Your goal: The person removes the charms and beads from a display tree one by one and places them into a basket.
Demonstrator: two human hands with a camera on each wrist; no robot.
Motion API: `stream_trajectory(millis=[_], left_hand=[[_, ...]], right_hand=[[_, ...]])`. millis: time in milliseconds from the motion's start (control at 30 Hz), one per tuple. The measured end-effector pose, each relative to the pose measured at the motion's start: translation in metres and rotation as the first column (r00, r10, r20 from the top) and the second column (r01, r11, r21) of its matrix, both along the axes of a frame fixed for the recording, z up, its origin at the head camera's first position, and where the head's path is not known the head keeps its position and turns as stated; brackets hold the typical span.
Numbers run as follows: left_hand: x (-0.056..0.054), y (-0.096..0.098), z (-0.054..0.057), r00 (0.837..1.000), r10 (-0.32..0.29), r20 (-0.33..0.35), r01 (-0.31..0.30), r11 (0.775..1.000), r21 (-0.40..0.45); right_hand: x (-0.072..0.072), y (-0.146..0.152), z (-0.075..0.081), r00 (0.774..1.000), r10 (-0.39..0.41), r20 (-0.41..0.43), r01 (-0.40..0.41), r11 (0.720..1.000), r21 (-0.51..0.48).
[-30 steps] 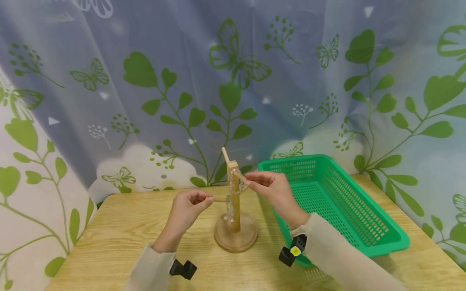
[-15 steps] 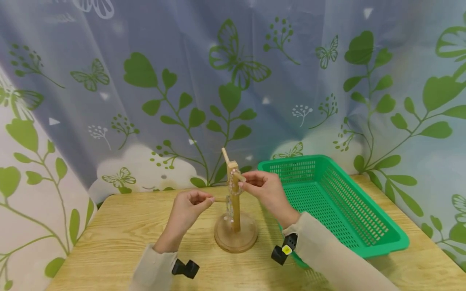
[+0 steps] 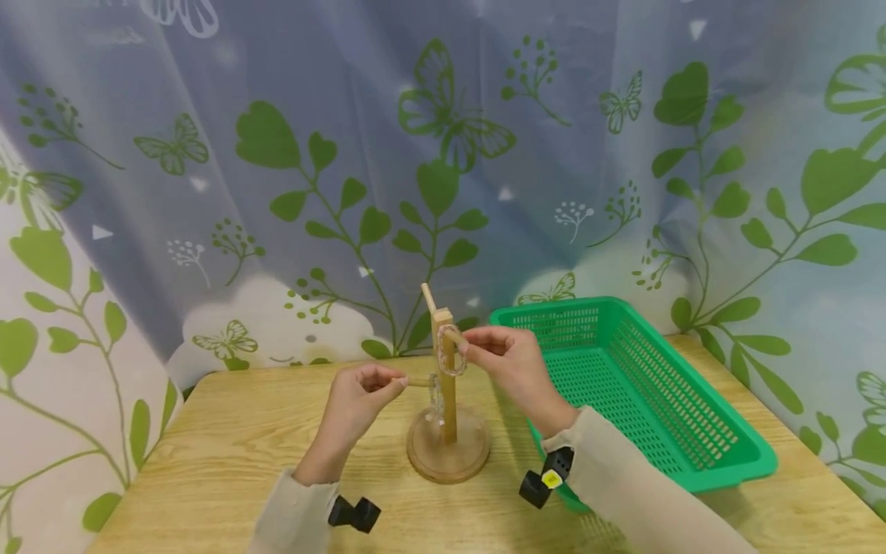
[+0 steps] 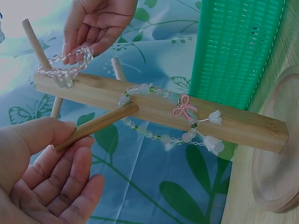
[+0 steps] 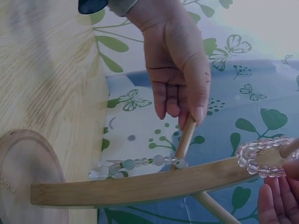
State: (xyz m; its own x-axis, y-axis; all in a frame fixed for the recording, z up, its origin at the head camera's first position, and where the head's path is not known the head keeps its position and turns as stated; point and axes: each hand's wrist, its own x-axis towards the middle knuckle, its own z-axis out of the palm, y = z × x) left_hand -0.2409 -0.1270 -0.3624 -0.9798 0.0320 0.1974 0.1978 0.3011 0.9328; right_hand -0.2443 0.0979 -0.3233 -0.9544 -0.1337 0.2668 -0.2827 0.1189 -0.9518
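Note:
A wooden jewellery stand with a post [image 3: 450,408] and a round base [image 3: 457,463] stands on the table. My left hand [image 3: 354,402] pinches the tip of its left peg [image 4: 96,126] between thumb and index finger. On that peg hangs a bracelet of pale and green beads [image 4: 166,138], with a pink bow charm [image 4: 185,109] and white flower charms [image 4: 214,116]. A clear-bead bracelet [image 3: 443,362] loops round an upper peg [image 4: 35,44] on the right. My right hand [image 3: 515,373] pinches that bracelet's outer side, its fingertips close to the peg.
Right of the stand, a green plastic basket [image 3: 734,400] sits on the wooden table [image 3: 228,446], partly behind my right forearm. Another peg [image 3: 428,296] sticks up at the stand's top. A patterned curtain [image 3: 332,200] hangs behind the table.
My right hand has shifted slightly left, closer to the post. The clear-bead bracelet now hangs as a more open loop, a little lower. My left hand stays at the peg tip.

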Motion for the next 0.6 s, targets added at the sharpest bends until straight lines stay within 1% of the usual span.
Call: stream_trajectory(millis=[133, 333, 600], left_hand=[[0.0003, 0.0008, -0.0005, 1.000, -0.005, -0.001, 0.005, 1.000, 0.007], [0.0005, 0.0009, -0.0012, 1.000, 0.011, -0.001, -0.011, 1.000, 0.001], [0.0003, 0.0007, -0.0015, 1.000, 0.001, -0.007, -0.001, 1.000, 0.019]], right_hand=[[0.0008, 0.0017, 0.0018, 1.000, -0.002, 0.012, 0.003, 0.999, -0.046], [0.0025, 0.0016, 0.0046, 1.000, 0.026, -0.017, -0.028, 0.995, -0.096], [0.0030, 0.0002, 0.0069, 0.999, 0.027, -0.038, -0.032, 0.988, -0.153]])
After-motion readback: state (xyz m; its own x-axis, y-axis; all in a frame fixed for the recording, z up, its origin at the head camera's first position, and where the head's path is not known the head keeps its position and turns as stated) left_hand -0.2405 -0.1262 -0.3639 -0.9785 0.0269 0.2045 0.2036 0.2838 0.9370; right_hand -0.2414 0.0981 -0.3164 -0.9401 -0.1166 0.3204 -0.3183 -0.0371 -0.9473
